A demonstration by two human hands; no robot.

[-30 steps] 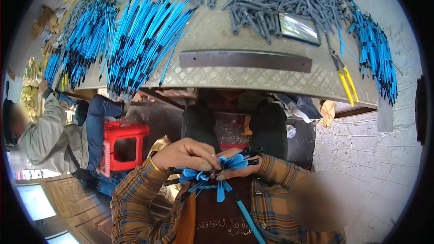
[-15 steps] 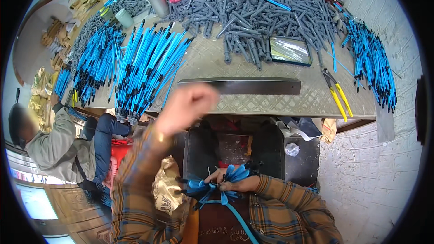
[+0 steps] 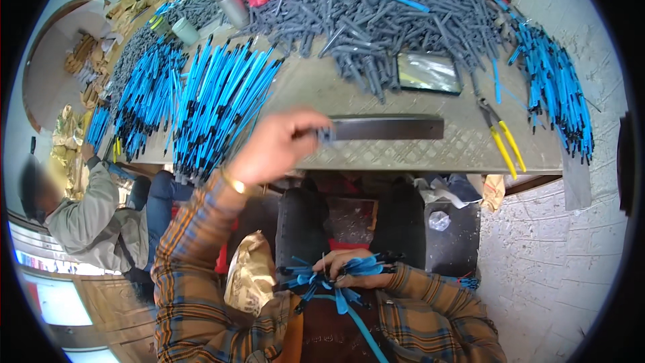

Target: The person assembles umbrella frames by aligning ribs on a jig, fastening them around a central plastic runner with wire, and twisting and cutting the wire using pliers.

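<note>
My left hand (image 3: 283,146) is over the table's front edge, its fingers curled together beside the left end of a dark metal bar (image 3: 393,128). A small greyish bit shows at the fingertips, too blurred to name. In my lap, my right hand (image 3: 349,269) grips a bundle of blue strips with black tips (image 3: 359,289), which fan out on both sides of the fingers. A blue strap (image 3: 353,319) runs down my front below the bundle.
On the table lie fanned blue black-tipped strips (image 3: 218,97), a heap of grey plastic tubes (image 3: 376,20), a dark-framed glossy panel (image 3: 428,72), yellow-handled pliers (image 3: 500,136) and more blue strips (image 3: 554,87). A person (image 3: 101,208) sits at the left. Gold wrapping (image 3: 248,272) is beside my lap.
My left hand has moved slightly right and away from me, to the metal bar's left end. My right hand still grips the bundle in my lap.
</note>
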